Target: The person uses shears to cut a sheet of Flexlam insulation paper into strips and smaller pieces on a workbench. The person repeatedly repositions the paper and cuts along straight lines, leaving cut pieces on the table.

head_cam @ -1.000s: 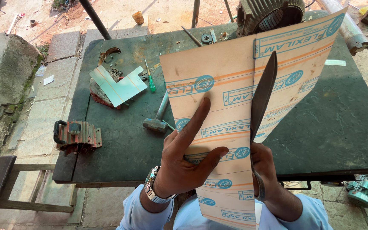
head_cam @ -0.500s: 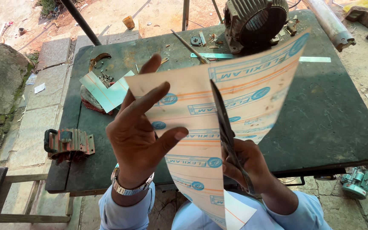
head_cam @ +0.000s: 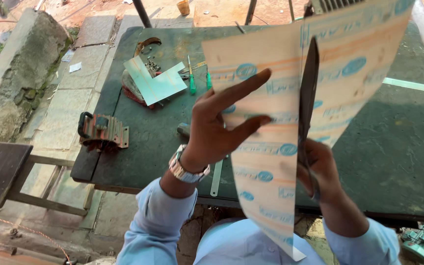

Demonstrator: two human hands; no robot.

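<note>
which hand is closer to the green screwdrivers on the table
Left. The left hand hovers just below and right of the green screwdrivers; the right hand, working scissors, is farther right.

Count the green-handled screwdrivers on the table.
2: one green-handled screwdriver beside the pale card offcut, the other just right of it at the big sheet's edge. The sheet may hide more.

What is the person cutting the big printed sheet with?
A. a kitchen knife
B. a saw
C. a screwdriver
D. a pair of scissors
D: the right hand grips long dark scissors whose blades run up through the pale printed sheet, while the left hand steadies that sheet in the air above the green table.
</note>
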